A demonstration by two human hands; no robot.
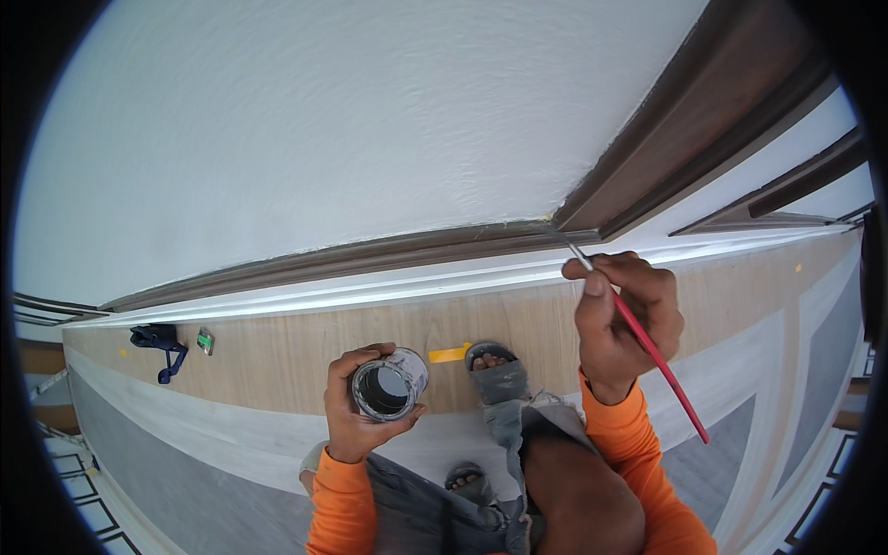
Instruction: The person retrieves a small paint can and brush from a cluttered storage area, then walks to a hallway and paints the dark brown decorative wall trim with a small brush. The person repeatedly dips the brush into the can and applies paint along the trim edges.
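Observation:
My left hand [356, 421] is wrapped round a small open paint tin [418, 368] with dark paint inside, held above my legs. In my right hand [629, 319] is a thin paintbrush [659, 363] with a red handle and a silver ferrule, gripped between thumb and fingers. The brush tip reaches the corner where the brown wall trim [416, 250] meets the wide brown frame [689, 111]; whether the bristles touch it I cannot make out. Above the trim spreads a white textured wall [351, 120].
Wood-look flooring [287, 356] runs along the white baseboard [370, 293]. A dark blue item with a strap [159, 340] and a small green-and-white packet [205, 341] lie at the left. Yellow tape [450, 353] sticks to the floor beside my sandalled foot [495, 365].

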